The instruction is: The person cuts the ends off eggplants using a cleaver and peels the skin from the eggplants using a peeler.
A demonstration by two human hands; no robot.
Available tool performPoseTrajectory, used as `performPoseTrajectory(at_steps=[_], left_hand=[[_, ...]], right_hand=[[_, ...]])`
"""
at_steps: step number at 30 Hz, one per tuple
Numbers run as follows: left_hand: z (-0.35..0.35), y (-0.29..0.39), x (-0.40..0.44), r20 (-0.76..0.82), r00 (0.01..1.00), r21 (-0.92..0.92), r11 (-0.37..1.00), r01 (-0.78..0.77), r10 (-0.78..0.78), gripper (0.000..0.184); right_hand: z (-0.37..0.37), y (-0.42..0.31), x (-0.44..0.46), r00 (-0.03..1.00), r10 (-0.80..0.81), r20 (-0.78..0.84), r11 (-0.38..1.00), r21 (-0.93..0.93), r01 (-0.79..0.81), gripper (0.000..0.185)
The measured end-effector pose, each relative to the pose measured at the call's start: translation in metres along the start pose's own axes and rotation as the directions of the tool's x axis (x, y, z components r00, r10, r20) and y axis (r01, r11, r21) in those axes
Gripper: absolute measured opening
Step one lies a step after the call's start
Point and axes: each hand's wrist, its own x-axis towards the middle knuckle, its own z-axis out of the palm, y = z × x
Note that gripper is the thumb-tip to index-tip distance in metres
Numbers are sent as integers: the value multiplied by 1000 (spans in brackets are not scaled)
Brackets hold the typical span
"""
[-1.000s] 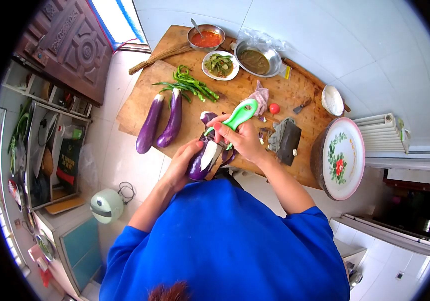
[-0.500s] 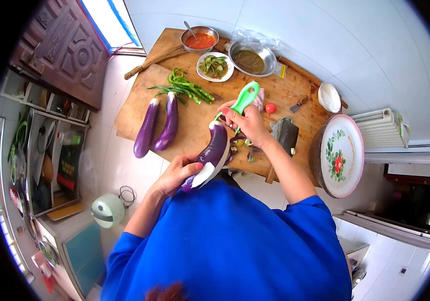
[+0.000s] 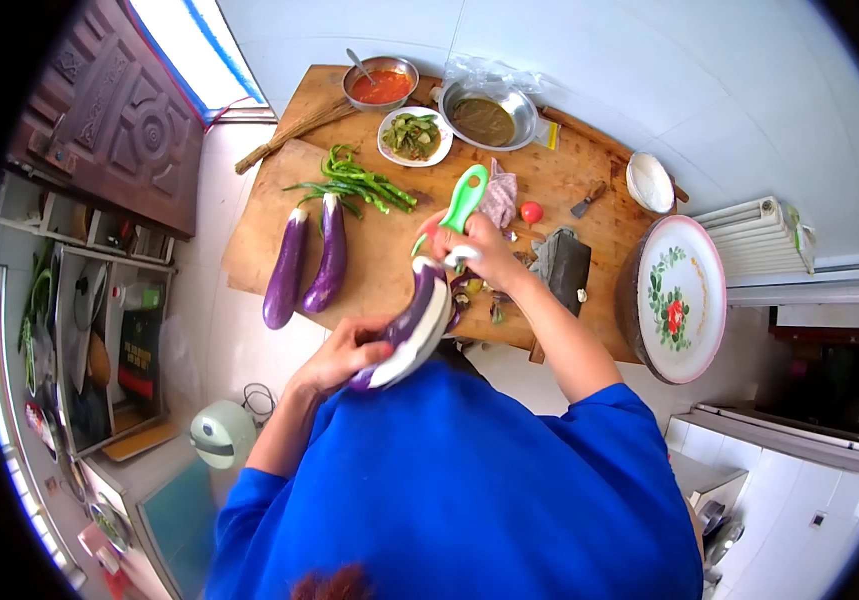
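My left hand (image 3: 347, 352) is closed around the lower end of a purple eggplant (image 3: 411, 322), which is tilted over the near edge of the table. Pale flesh shows in a long strip down its right side. My right hand (image 3: 471, 248) grips a green-handled peeler (image 3: 466, 198) at the eggplant's top end, with a bit of pale peel by the fingers. The peeler's blade is partly hidden by the hand. Two whole eggplants, one on the left (image 3: 286, 268) and one beside it (image 3: 328, 255), lie on the board next to green peppers (image 3: 357, 187).
A wooden table (image 3: 569, 170) holds a bowl of red sauce (image 3: 381, 86), a plate of green food (image 3: 415, 137), a metal basin (image 3: 489, 115), a red tomato (image 3: 531, 212) and a dark block (image 3: 569, 268). At right stands a flowered enamel lid (image 3: 684, 300). Dark peelings (image 3: 469, 290) lie near my right hand.
The strip of peel hanging at the eggplant's lower end has come away, leaving a longer bare pale strip. The peeler remains at the top end, and a pale piece shows beside my right fingers.
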Motion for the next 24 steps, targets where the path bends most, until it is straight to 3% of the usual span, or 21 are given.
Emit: performPoseTrajectory(at_steps=[1, 2, 3, 4, 5, 6, 7, 9, 10, 11, 12, 13, 15, 16, 17, 19, 20, 23, 24], left_hand=[[-2, 0, 1, 60, 997, -7, 999, -46, 46, 59], [-2, 1, 0, 98, 989, 34, 993, -114, 110, 58], [-1, 1, 3, 103, 989, 33, 993, -113, 109, 58], [-1, 2, 8, 7, 1000, -45, 999, -27, 27, 54], [-2, 3, 11, -84, 995, -128, 991, 50, -61, 50], [-8, -8, 17, -194, 962, -227, 963, 144, -190, 48], [-9, -7, 21, -99, 980, -352, 927, 129, -174, 44], [-6, -5, 26, -111, 992, -372, 928, 10, -55, 46], [-6, -9, 28, -114, 992, -378, 926, 12, -60, 46], [-8, -14, 32, -147, 989, -328, 944, -30, -20, 49], [-11, -18, 35, -178, 984, -272, 960, -72, 23, 52], [-13, -21, 34, -181, 983, -273, 959, -73, 24, 52], [-22, -28, 31, -113, 986, -440, 896, 61, -122, 50], [-31, -36, 31, 32, 995, -481, 871, 101, -98, 48], [-30, -31, 29, 66, 995, -446, 889, 102, -81, 50], [-23, -20, 29, 128, 990, -341, 935, 97, -56, 69], [-21, -15, 26, 193, 979, -319, 939, 125, -65, 71], [-23, -7, 23, 326, 937, -240, 948, 210, -125, 78], [-22, -5, 20, 349, 928, -210, 954, 216, -133, 79]], right_hand=[[-9, 22, 10, 994, 47, -94, 999, 17, -45, 18], [-27, 49, 17, 984, 164, -71, 949, -262, -177, 18], [-47, 71, 17, 956, 282, -77, 804, -524, -280, 17], [-58, 81, 10, 957, 280, -75, 803, -528, -277, 17], [-63, 85, 1, 986, 159, -46, 517, -847, -123, 17], [-65, 90, -1, 998, 57, 33, 114, -993, 27, 16], [-62, 90, 0, 998, 55, 41, 116, -993, 35, 16], [-57, 89, 0, 943, 96, -319, 420, -846, -329, 22], [-56, 84, -2, 918, 234, -322, 771, -514, -377, 26], [-47, 72, -6, 918, 239, -317, 769, -515, -378, 26], [-32, 61, -11, 934, 223, -279, 934, -213, -286, 28], [-19, 45, -14, 949, 194, -250, 978, 121, -168, 29], [2, 11, -16, 976, 144, -161, 982, 149, -120, 29], [9, -1, -16, 993, 89, -80, 981, 180, -73, 29], [14, -8, -14, 992, 88, -90, 981, 180, -71, 29], [19, -17, -4, 983, -126, 132, 986, 122, 110, 31], [19, -17, -1, 973, -131, 189, 991, 17, 130, 31], [14, -22, 5, 944, -63, 323, 997, 67, 43, 28], [14, -11, 7, 960, -40, 278, 987, 160, -5, 25]])
